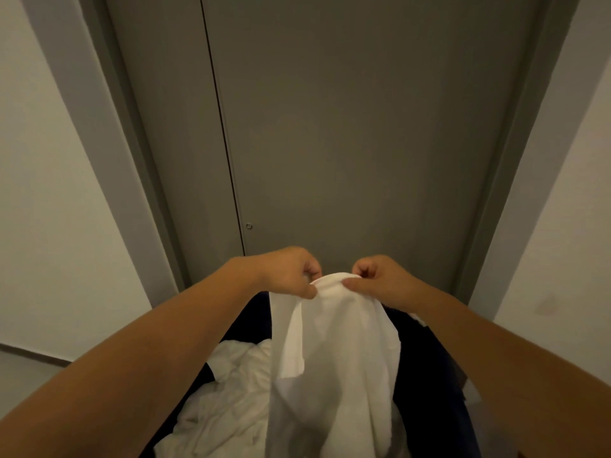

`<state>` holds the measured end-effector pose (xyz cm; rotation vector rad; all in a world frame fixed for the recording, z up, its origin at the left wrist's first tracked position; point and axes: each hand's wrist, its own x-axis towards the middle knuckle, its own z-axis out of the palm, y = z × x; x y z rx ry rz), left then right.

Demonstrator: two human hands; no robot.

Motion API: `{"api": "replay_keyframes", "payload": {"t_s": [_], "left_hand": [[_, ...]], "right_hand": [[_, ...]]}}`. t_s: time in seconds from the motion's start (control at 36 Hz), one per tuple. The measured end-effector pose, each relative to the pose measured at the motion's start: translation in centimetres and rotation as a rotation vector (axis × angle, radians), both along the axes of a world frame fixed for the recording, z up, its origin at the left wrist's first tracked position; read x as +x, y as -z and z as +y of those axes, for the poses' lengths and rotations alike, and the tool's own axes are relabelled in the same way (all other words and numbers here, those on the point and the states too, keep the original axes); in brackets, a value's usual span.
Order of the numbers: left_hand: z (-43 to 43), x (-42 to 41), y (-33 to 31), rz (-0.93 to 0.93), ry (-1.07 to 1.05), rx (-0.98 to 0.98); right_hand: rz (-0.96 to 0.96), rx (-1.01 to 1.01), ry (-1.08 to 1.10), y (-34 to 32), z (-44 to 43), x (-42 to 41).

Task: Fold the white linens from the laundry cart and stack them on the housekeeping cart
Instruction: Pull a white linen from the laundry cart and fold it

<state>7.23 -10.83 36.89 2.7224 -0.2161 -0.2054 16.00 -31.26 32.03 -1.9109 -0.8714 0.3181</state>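
– Linen is hanging which way?
– Straight down, its long axis running vertical, top edge up in front of the door, lower end trailing over the cart.
– What is holding it?
– Left hand and right hand are pinching its top edge close together, fingers curled onto the cloth. More linens are lying crumpled in the cart.

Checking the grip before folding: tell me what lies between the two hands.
In the head view, only a short bunched stretch of the white linen spans between the left hand and the right hand; both pinch its top edge.
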Motion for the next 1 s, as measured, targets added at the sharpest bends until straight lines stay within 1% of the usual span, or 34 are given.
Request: {"api": "replay_keyframes", "payload": {"t_s": [0.08, 0.14, 0.19, 0.25, 0.36, 0.42, 0.44, 0.53, 0.64, 0.72, 0.78, 0.89, 0.94, 1.0], "left_hand": [[-0.2, 0.2, -0.2, -0.006, -0.001, 0.004], [-0.8, 0.6, -0.7, -0.040, 0.018, 0.028], [-1.5, 0.9, -1.3, -0.058, 0.050, 0.048], [-2.0, 1.2, -1.5, -0.066, 0.074, 0.067], [-1.3, 1.0, -0.3, -0.042, 0.021, 0.032], [-1.0, 0.8, 0.3, -0.038, 0.011, -0.002], [-1.0, 0.7, 0.5, -0.044, 0.014, -0.012], [-0.7, 0.6, 0.9, -0.058, 0.021, -0.034], [-0.5, 0.3, 1.1, -0.055, 0.070, 0.040], [-0.6, 0.2, 1.2, -0.083, 0.103, 0.062], [-0.6, 0.3, 1.2, -0.093, 0.120, 0.075], [-0.7, 0.2, 1.8, -0.113, 0.186, 0.134], [-0.8, 0.2, 2.4, -0.132, 0.193, 0.122], [-0.9, 0.2, 2.8, -0.128, 0.155, 0.081]], "right_hand": [[0.073, -0.087, -0.117, -0.2, -1.2, 0.2], [0.072, -0.189, -0.171, 0.1, -1.7, 0.0], [0.049, -0.279, -0.177, 0.7, -1.8, -0.2], [0.038, -0.282, -0.140, 1.0, -1.8, -0.3], [-0.002, -0.138, -0.020, -0.1, -2.5, 0.1], [0.015, -0.085, -0.021, -1.0, -2.5, 0.4], [0.014, -0.091, -0.043, -1.4, -2.4, 0.6], [0.011, -0.206, -0.135, -2.3, -2.6, 0.7], [0.046, -0.315, -0.190, -3.2, -3.6, 0.9], [0.050, -0.377, -0.237, -3.3, -4.2, 1.1], [0.053, -0.350, -0.205, -3.2, -4.4, 1.1], [0.023, -0.231, -0.130, -3.3, -4.3, 1.0], [0.032, -0.167, -0.103, -3.6, -4.3, 1.0], [0.041, -0.154, -0.081, -3.7, -4.6, 1.1]]}}
